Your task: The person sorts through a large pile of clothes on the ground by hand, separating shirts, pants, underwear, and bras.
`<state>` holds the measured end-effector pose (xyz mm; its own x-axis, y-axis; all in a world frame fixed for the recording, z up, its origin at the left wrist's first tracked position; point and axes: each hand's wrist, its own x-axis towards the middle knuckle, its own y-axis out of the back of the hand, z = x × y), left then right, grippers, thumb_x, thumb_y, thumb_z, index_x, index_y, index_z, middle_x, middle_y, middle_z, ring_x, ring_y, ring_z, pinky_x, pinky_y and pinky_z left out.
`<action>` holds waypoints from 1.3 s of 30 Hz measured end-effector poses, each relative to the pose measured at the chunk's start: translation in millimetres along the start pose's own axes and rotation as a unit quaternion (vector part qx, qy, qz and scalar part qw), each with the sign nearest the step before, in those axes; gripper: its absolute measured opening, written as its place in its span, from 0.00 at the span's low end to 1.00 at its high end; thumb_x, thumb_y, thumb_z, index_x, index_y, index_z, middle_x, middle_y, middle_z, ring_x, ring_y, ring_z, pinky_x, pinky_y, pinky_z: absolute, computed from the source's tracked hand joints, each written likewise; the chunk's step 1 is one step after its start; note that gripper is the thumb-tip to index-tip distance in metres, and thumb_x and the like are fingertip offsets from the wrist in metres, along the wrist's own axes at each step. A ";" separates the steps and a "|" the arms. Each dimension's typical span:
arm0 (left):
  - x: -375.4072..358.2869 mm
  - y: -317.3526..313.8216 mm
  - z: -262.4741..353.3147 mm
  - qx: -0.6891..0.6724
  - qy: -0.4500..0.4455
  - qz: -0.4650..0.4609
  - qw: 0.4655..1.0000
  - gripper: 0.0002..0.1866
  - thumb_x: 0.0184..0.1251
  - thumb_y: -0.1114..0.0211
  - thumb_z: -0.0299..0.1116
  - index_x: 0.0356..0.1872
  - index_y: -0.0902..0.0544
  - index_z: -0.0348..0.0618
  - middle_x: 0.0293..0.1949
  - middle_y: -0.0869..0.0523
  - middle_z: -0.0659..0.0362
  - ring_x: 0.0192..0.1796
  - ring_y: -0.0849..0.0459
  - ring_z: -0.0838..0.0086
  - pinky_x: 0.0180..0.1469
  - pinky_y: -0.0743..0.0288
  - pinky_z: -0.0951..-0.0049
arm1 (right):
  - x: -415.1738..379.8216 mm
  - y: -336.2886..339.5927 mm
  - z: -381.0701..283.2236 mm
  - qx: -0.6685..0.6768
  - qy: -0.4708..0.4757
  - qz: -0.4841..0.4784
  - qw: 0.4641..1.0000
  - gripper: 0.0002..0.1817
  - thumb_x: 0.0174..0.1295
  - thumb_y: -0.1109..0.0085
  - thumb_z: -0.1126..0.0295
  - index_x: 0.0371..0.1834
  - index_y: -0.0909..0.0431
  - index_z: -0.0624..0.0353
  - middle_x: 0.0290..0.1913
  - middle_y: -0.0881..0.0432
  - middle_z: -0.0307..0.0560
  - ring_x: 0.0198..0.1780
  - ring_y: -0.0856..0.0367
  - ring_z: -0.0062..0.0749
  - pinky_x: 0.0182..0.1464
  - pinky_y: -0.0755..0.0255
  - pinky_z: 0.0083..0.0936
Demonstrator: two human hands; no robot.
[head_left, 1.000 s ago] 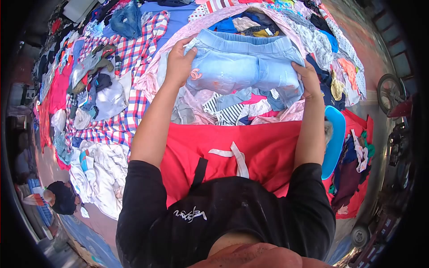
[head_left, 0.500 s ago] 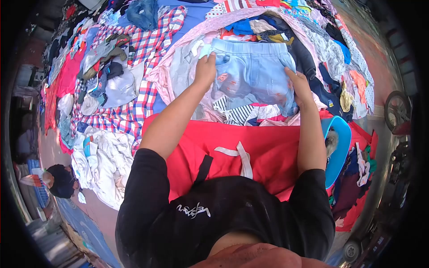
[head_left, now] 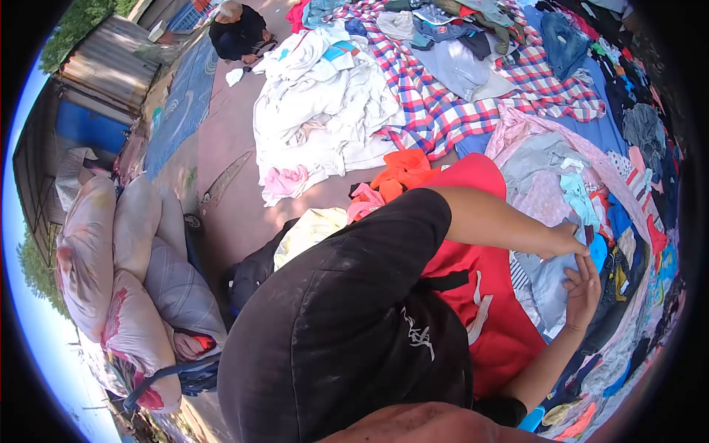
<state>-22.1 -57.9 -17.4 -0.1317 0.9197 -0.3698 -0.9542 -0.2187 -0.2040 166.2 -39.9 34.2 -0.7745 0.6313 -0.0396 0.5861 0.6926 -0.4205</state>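
Observation:
My left hand (head_left: 565, 241) is closed, its fingertips pinched close to the fingertips of my right hand (head_left: 582, 292). The right fingers are bent. Both hands are at the light blue denim shorts (head_left: 552, 284), which hang bunched beside them over the garment pile; the exact grip is partly hidden. Around them lie grey, pale and blue clothes on a pink cloth (head_left: 517, 127). A red cloth (head_left: 491, 354) with white straps lies between my body and the pile.
White clothes (head_left: 325, 111) lie on the ground beside a checkered cloth (head_left: 458, 111) bearing more garments. Stuffed sacks (head_left: 133, 258) stand at the left. Another person (head_left: 238, 33) in dark clothing crouches at the upper left. Red and yellow garments (head_left: 314, 232) lie near my left arm.
The view has swung to the left, bringing in the sacks and the crouching person. My hands have come together, and the shorts, earlier stretched wide between them, are now bunched.

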 end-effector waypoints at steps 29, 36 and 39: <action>-636.9 541.6 -240.5 -0.064 0.267 0.697 0.663 0.18 0.65 0.31 0.27 0.55 0.20 0.33 0.52 0.14 0.48 0.52 0.14 0.60 0.52 0.19 0.53 | -31.7 144.4 96.7 -0.224 -0.288 0.321 0.874 0.28 0.71 0.41 0.54 0.68 0.29 0.57 0.60 0.18 0.48 0.55 0.17 0.37 0.55 0.29 0.37; -657.9 519.8 -274.5 -0.109 0.297 0.730 0.606 0.20 0.62 0.27 0.30 0.52 0.16 0.29 0.54 0.13 0.45 0.53 0.14 0.60 0.55 0.21 0.59 | -16.3 123.5 101.7 -0.234 -0.288 0.289 0.883 0.26 0.71 0.42 0.54 0.67 0.27 0.57 0.59 0.18 0.49 0.55 0.17 0.38 0.55 0.28 0.38; -649.4 531.6 -284.9 -0.162 0.282 0.698 0.638 0.19 0.63 0.28 0.31 0.50 0.16 0.28 0.53 0.13 0.46 0.52 0.14 0.61 0.54 0.22 0.60 | -18.7 112.7 100.8 -0.250 -0.287 0.265 0.886 0.25 0.72 0.42 0.55 0.66 0.27 0.57 0.58 0.18 0.48 0.53 0.17 0.37 0.52 0.26 0.35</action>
<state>-367.3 -864.3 -144.0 -0.5878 -0.4887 -0.6447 0.1052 -0.8363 0.5381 222.7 -8.8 -103.8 -0.2685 0.7316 -0.6266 0.8242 0.5112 0.2438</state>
